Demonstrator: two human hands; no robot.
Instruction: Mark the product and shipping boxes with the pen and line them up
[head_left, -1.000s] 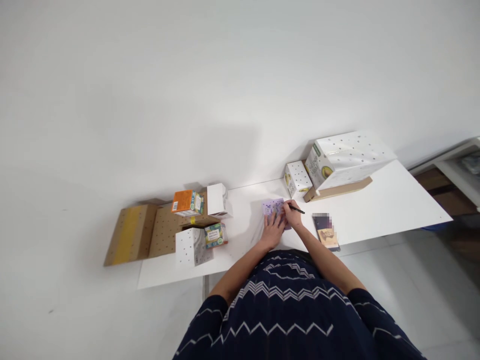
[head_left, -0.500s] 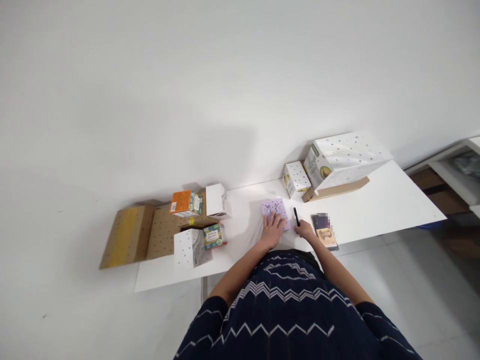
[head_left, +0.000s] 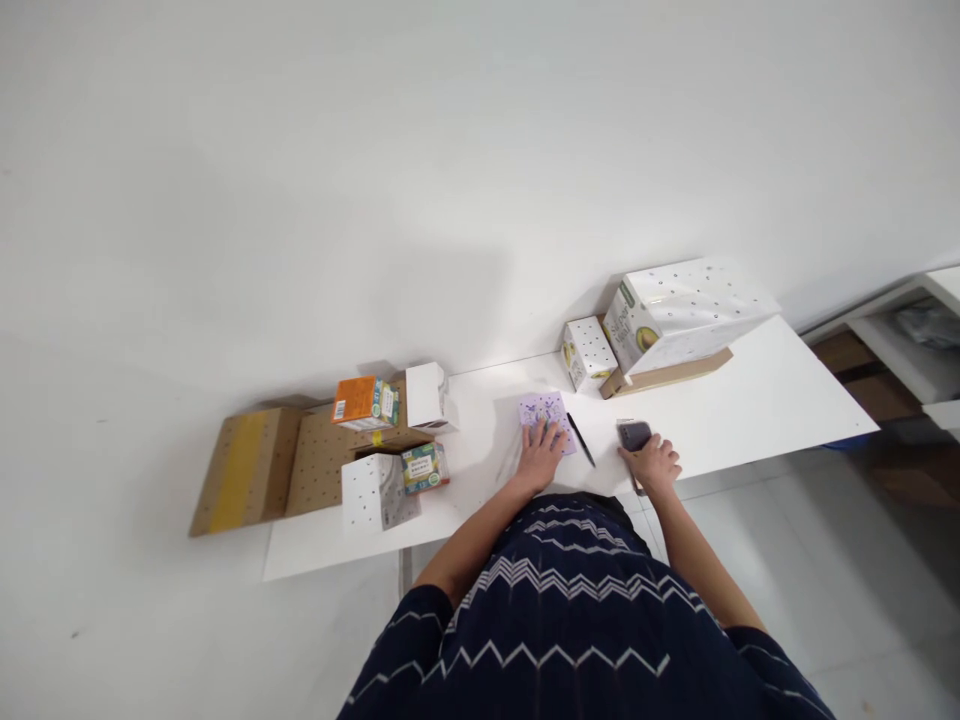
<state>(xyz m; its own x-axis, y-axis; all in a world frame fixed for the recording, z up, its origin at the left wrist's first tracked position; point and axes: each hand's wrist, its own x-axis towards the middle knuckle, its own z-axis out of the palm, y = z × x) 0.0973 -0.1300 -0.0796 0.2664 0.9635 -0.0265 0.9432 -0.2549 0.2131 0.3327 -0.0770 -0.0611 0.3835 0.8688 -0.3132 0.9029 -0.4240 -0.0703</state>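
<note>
Head view — cartons (head_left: pixel 690 315), contents hidden, left hand (head_left: pixel 541 460) spread on card (head_left: pixel 538 407), right hand (head_left: pixel 654 464) over phone (head_left: pixel 636 435) — grip unclear

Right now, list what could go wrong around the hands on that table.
The phone, with the right hand over it, is near the front edge of the table; a careless tug might send it over.

The black pen lies loose beside the purple paper, so a sweep of the right hand could set it rolling.

The left hand rests on the purple paper; sliding it under pressure may shift or crease the sheet.
</note>
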